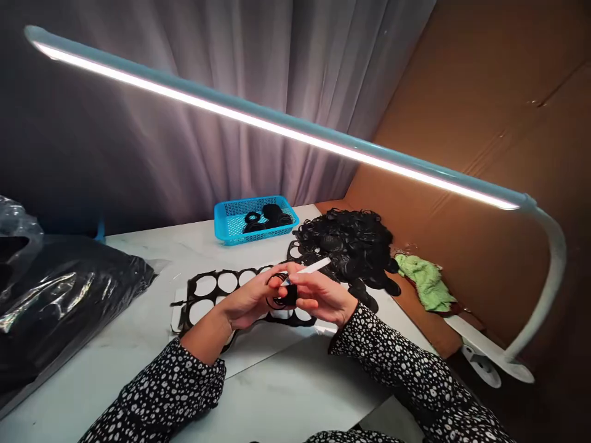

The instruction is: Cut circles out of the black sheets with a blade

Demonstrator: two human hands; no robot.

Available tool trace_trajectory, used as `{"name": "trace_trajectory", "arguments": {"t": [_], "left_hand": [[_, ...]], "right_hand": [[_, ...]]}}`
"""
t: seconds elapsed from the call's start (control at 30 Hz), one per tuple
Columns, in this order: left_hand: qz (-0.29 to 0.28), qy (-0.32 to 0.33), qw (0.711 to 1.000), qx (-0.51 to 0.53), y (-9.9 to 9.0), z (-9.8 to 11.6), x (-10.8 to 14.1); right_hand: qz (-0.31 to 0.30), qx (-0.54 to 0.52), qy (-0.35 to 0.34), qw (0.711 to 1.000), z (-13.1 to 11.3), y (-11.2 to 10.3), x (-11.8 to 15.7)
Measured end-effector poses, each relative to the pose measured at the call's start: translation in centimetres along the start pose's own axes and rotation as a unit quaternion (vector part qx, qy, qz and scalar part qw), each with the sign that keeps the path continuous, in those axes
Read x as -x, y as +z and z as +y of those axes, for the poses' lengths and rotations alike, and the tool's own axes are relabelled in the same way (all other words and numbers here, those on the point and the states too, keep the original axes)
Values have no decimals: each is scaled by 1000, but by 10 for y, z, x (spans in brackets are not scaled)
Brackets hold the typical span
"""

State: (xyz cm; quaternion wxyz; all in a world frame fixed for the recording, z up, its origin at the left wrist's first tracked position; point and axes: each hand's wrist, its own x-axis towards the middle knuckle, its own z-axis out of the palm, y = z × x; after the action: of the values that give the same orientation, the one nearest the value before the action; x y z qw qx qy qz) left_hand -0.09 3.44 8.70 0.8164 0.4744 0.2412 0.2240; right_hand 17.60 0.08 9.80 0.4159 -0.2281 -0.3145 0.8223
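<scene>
My left hand (253,296) is closed around several thin black rings (273,301), held up above the table. Close beside it, my right hand (323,294) grips a slim white pen-like tool (316,266) that slants up to the right. The tool's lower end meets the black rings between my fingers; its tip is partly hidden. Beneath both hands lies a black sheet with round cut-outs (210,272), white showing through its holes. To the right is a heap of loose black rings and discs (346,240).
A blue plastic basket (221,231) at the back holds several black rings. On the left bulges a clear plastic bag of black material (69,295). A green cloth (425,283) lies at right, near the clamped lamp (277,123) stretching overhead. Cardboard (484,123) walls the right side.
</scene>
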Motion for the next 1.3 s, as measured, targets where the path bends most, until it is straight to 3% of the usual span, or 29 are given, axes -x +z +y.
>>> {"name": "trace_trajectory", "arguments": {"t": [0.1, 0.2, 0.27, 0.47, 0.7, 0.83, 0.9, 0.97, 1.03, 1.07, 1.13, 1.2, 1.3], "left_hand": [[59, 1, 998, -26, 3, -2, -7], [185, 76, 975, -98, 3, 5, -6], [221, 114, 959, -138, 3, 12, -1], [228, 152, 936, -222, 13, 29, 15], [225, 187, 918, -267, 21, 33, 17], [261, 241, 876, -325, 15, 25, 13], [295, 275, 846, -349, 11, 17, 9], [301, 274, 859, -309, 7, 11, 4], [273, 235, 915, -184, 5, 10, 1], [254, 219, 937, -102, 4, 12, 1], [212, 224, 950, 45, 3, 19, 3], [172, 254, 943, 129, 2, 30, 8], [138, 269, 939, 162, 1, 45, 19]], "right_hand": [[-34, 9, -4, 999, 1, -10, 0], [-27, -6, -13, 1000, 5, -21, -2], [-25, -25, -19, 999, 7, -26, -3], [-73, -20, -73, 994, 7, -26, 0], [-70, 10, -93, 993, 7, -27, 2], [-50, 137, -147, 978, 7, -18, 2], [-37, 272, -193, 942, 8, -2, 4], [-22, 418, -233, 878, 12, 19, 9], [21, 499, -267, 824, 17, 39, 14], [58, 504, -284, 813, 20, 46, 16], [166, 465, -326, 806, 26, 48, 19], [262, 418, -347, 797, 33, 38, 17], [294, 398, -285, 821, 47, 11, 5]]}}
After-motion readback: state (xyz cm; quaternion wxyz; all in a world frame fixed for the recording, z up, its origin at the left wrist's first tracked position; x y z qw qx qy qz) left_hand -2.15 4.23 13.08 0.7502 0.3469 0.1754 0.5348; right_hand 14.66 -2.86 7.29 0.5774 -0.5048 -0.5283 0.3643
